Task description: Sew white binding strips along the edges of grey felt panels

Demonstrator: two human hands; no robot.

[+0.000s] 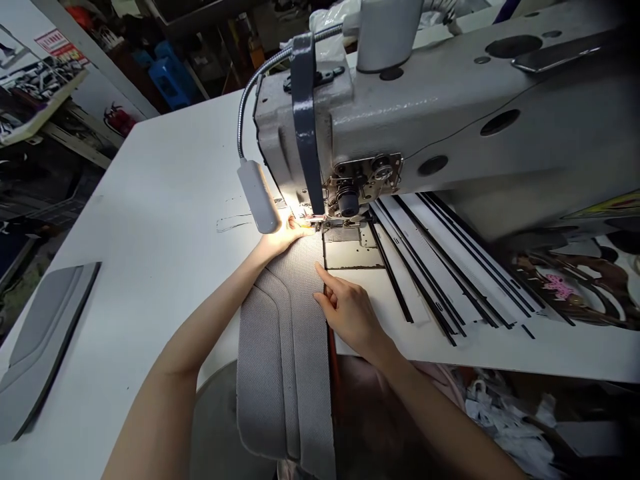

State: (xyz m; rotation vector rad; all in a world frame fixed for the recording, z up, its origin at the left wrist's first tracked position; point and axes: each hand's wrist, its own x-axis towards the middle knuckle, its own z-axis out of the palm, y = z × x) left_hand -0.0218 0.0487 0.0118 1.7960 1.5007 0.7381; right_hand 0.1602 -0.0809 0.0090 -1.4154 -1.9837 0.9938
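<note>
A long grey padded fabric panel (267,353) with stitched lines runs from the sewing machine's presser foot (320,223) down over the table's front edge. At its far end, my left hand (283,235) is closed on the panel close beside the foot, its fingertips partly lost in the lamp's glare. My right hand (353,310) is at the panel's right edge, index finger stretched out and thumb apart from it, both tips over the fabric. Its other fingers are curled and partly hidden. The needle area of the grey sewing machine (425,107) is brightly lit.
Several black-edged strips (435,267) lie fanned out right of the needle plate. Another grey panel (47,327) rests at the white table's (150,200) left. A small lamp (259,197) on a bendable neck hangs by the machine head. White scraps (500,413) are below the table at right.
</note>
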